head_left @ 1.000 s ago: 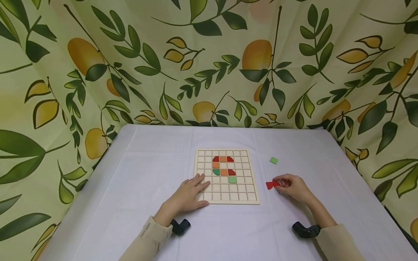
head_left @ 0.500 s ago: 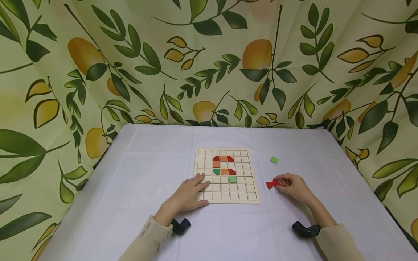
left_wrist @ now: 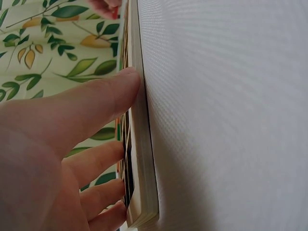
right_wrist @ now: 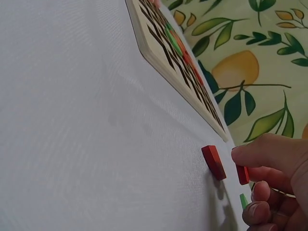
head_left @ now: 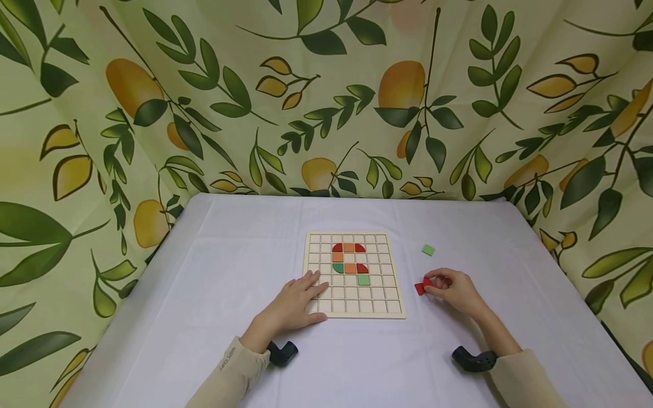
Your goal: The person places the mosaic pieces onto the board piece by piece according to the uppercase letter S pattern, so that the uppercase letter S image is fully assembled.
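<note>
My left hand [head_left: 293, 302] rests with spread fingers on the left edge of a wooden grid board [head_left: 352, 307]; its thumb lies along the near edge. Set in the grid are several red quarter-round tiles, several orange square tiles, a dark green quarter-round tile [head_left: 338, 268] and a light green square tile [head_left: 363, 280]. Right of the board, my right hand [head_left: 456, 290] pinches a red tile [right_wrist: 242, 174] between thumb and fingers, just above the table. Beside it on the cloth lies a second red tile [right_wrist: 213, 162] with a curved side. The fingers partly cover the held tile.
A light green square tile [head_left: 428, 250] lies on the white tablecloth [head_left: 245, 243], beyond the right hand. Each wrist carries a black device [head_left: 282, 354]. A patterned curtain [head_left: 326, 102] surrounds the table at the back and sides.
My right hand has shifted slightly left and lifted the pinched red tile a little, tilting it. The left hand and the board have stayed in place.
</note>
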`<state>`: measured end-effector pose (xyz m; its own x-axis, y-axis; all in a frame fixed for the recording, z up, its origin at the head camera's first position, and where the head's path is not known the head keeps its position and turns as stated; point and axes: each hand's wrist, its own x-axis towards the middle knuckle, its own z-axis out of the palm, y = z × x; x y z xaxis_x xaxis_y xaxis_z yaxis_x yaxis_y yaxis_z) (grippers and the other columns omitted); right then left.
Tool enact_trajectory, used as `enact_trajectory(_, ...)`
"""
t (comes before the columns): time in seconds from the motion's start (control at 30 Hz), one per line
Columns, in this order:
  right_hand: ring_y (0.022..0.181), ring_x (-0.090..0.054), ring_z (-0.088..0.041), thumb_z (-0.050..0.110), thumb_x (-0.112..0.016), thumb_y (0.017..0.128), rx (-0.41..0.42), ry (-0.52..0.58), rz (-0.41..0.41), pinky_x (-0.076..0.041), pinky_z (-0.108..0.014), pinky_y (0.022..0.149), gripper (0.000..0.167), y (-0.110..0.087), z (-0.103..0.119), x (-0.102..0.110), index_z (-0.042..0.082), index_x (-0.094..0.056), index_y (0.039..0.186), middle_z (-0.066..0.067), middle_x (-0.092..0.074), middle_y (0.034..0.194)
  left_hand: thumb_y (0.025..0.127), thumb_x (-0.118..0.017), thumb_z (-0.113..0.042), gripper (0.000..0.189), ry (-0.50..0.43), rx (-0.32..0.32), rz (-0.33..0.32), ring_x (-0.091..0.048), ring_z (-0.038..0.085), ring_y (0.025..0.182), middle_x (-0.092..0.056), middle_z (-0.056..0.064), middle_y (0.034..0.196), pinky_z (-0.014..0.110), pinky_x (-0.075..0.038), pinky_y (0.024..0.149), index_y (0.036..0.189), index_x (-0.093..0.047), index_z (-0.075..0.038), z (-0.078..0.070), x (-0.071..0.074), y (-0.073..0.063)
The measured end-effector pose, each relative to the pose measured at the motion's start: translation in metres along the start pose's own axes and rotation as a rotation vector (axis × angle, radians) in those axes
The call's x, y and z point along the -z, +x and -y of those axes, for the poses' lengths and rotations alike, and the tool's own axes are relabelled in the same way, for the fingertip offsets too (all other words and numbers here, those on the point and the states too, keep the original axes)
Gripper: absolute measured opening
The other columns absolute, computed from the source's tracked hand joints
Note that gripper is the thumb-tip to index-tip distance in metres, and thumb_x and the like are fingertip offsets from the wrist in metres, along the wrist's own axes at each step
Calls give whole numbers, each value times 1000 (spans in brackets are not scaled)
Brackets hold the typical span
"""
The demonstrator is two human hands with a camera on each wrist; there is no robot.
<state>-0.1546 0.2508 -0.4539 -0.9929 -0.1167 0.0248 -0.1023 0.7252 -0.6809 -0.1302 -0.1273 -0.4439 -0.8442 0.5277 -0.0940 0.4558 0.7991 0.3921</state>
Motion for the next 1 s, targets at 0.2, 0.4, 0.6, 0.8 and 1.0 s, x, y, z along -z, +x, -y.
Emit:
enact_trajectory(0.2,62,-41,-3,4,-73,80,10,31,-16,-37,-16,52,23,3,3,-6,-5,-67,101,-3,-51,71,87,-66,-42,67,-4,1,1,-29,34,148,-33,14,158,59,-30,115,144,-45,-13,0,0,0)
enact_trajectory(0.4,62,-41,-1,6,-75,78,31,71,-9,-37,-16,53,24,3,10,-15,-5,-66,98,-2,-51,71,87,-66,-42,68,-10,16,12,-27,33,149,-32,13,159,59,-29,116,145,-44,-14,1,-1,0)
enact_trajectory(0.6,62,-41,-1,6,-78,77,26,108,-3,-36,-16,54,27,3,19,-21,-6,-66,98,-4,-52,72,87,-66,-43,68,-6,23,14,-28,33,149,-31,12,159,58,-29,116,145,-45,-15,1,-1,0)
enact_trajectory(0.8,62,-41,-2,7,-78,77,25,117,2,-35,-16,53,26,4,26,-26,-5,-65,97,-5,-52,71,87,-66,-42,68,-26,7,3,-27,34,149,-31,14,159,60,-27,116,145,-45,-14,0,0,-2)
enact_trajectory(1.0,61,-40,-2,5,-77,77,42,130,-5,-35,-17,52,23,7,31,-29,-3,-65,95,-4,-50,70,88,-64,-45,67,-10,-17,-18,-29,36,148,-33,15,157,60,-29,114,144,-45,-14,0,1,-2)
